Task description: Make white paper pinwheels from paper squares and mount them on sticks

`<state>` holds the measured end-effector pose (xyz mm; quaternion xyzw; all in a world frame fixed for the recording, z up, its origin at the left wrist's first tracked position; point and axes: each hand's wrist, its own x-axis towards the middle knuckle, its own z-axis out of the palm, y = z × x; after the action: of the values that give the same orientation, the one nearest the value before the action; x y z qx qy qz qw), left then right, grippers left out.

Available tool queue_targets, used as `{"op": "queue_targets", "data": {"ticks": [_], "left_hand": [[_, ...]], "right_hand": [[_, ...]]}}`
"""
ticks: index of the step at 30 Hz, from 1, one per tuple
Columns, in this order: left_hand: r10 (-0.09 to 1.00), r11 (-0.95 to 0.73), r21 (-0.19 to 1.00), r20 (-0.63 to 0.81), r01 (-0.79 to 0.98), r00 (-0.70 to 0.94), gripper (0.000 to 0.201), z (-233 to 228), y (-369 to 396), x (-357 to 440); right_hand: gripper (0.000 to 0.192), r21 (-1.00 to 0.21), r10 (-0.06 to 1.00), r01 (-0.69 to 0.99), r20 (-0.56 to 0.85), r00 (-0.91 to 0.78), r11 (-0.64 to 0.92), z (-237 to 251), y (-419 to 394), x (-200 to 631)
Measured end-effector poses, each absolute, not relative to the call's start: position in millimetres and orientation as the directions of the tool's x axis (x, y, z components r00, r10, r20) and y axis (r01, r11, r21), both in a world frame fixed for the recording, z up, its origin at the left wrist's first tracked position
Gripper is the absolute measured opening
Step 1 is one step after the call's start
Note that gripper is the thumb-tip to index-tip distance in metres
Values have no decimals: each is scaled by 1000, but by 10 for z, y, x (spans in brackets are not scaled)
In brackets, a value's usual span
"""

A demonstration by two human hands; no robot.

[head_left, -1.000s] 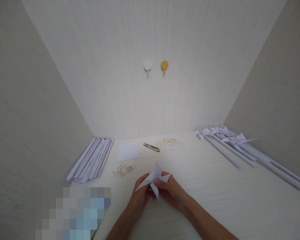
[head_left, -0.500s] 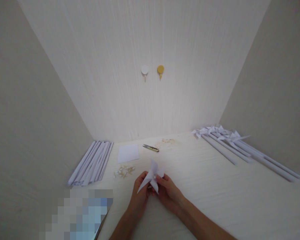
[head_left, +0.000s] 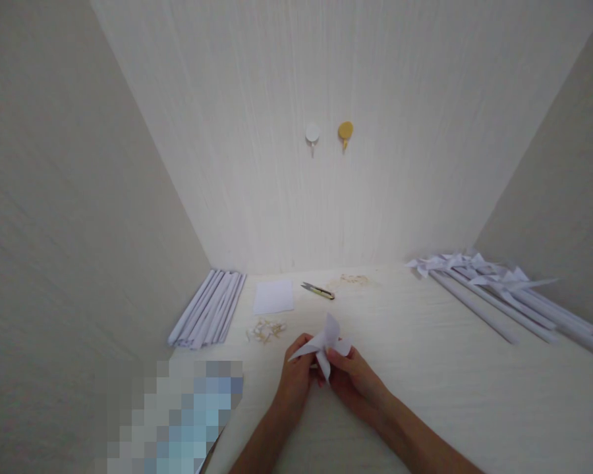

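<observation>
Left hand (head_left: 296,372) and right hand (head_left: 353,378) meet over the near middle of the table (head_left: 449,388), fingers of both closed on a folded white pinwheel (head_left: 323,342), held just above the surface. Blades stick up and out to the left; its centre is covered by the fingertips.

Around: small heap of tan pins (head_left: 265,329) just beyond the left hand. White paper square (head_left: 273,297) behind that, snips (head_left: 318,290) beside it to the right, then a faint scatter of tan bits (head_left: 354,280). Bundle of white paper rods (head_left: 208,317) along the left wall. Finished pinwheels on rods (head_left: 494,289) lie in a row at the right, well apart from the hands.

Table pale, wood-grained; same finish on three walls. Two round hooks on the back wall: white hook (head_left: 312,133), yellow hook (head_left: 345,130).

Lower left is pixelated; contents unreadable. Right-hand rods run off frame.
</observation>
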<state>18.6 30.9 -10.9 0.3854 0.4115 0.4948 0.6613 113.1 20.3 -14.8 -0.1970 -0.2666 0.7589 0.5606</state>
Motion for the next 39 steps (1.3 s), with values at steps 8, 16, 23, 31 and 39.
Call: {"op": "queue_targets", "data": {"ticks": [8,16,23,31,39], "left_hand": [[987,155,901,-123,-406,103,22,-93,313,161],[997,76,952,-67,-297,41,22,-193,290,152],[996,78,997,-78,6,39,18,-40,288,-12],[974,37,520,174,853,-148,19,660,749,-823],[960,236,70,137,969,-244,16,655,1062,-1412]], "right_hand": [[15,-498,943,-814,-20,-333,-298,-106,161,1144],[9,-360,905,-847,-319,-281,-390,-81,194,1221],[11,-384,915,-861,-352,-197,-334,-64,183,1219],[17,-396,926,-861,-322,-196,-320,-70,176,1197],[18,-362,914,-868,-345,-214,-341,-81,203,1174]]}}
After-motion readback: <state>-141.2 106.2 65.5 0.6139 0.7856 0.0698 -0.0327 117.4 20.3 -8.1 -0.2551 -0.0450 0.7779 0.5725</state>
